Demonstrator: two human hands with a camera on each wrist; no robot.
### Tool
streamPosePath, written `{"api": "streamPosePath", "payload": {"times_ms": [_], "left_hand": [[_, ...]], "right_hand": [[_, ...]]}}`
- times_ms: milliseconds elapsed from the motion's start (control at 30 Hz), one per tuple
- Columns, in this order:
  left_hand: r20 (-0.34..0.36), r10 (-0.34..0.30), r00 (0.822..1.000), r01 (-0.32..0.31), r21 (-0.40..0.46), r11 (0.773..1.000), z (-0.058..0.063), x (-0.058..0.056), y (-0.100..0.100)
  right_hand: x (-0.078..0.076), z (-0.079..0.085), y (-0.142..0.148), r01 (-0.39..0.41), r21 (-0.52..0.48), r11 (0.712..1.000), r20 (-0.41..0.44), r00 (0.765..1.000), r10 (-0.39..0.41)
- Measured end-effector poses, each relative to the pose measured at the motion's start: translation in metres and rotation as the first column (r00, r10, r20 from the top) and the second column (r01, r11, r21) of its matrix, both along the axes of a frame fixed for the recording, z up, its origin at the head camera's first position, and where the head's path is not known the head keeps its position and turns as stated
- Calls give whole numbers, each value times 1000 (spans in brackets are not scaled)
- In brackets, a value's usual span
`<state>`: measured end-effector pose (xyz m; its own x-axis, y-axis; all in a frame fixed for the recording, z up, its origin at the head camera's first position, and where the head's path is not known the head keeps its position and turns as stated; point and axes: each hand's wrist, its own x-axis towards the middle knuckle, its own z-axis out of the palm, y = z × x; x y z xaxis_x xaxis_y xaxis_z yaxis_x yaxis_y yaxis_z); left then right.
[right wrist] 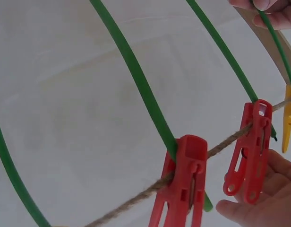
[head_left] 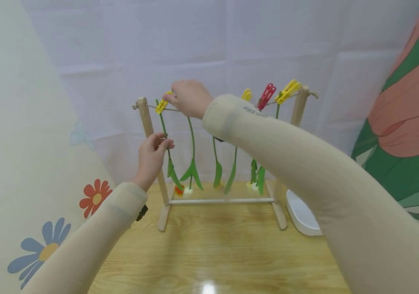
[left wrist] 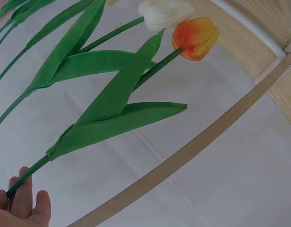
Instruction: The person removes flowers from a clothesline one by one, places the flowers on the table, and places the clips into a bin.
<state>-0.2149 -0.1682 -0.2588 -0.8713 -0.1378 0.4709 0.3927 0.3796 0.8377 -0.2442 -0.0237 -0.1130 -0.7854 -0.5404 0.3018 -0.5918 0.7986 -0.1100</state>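
Note:
An orange artificial tulip [left wrist: 196, 39] hangs head down at the left end of a rope, its green stem held up by a yellow clothespin [head_left: 162, 105]. My left hand [head_left: 152, 157] pinches that stem between thumb and fingers, above the leaves. Up at the rope, my right hand [head_left: 191, 98] holds the handle end of the yellow clothespin. Beside it hangs a white tulip [left wrist: 165, 14]. Red clothespins [right wrist: 185, 175] clip neighbouring stems to the rope [right wrist: 136, 201]. My right sleeve hides part of the row in the head view.
The wooden rack [head_left: 299, 108] has a white crossbar [head_left: 224, 201] low down and stands on the wood-grain table [head_left: 209, 245]. A white tray [head_left: 302, 214] sits to its right. More yellow and red clothespins [head_left: 267, 96] grip the rope's right half. Behind hangs a white cloth [head_left: 194, 36].

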Motion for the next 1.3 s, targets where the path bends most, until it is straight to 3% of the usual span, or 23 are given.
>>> {"api": "streamPosePath", "payload": {"times_ms": [267,433,633,900,1300], "left_hand": [[-70,-23,997,26,43,999,-2,0,3],[-78,-41,996,45,43,998,-2,2,4],[-68,-3,998,4,3,1000,-2,3,4],[-46,15,999,-14,16,1000,3,0,2],[0,27,1000,-27,36,999,4,3,-4]], "right_hand": [[0,-1,-1,-25,0,1000,-35,999,25],[-2,-1,-1,-48,-46,998,19,999,49],[4,2,-3,-44,-121,992,80,995,54],[13,-5,-3,-113,-290,950,-8,993,115],[9,-8,8,-202,-414,888,-95,979,178]]}}
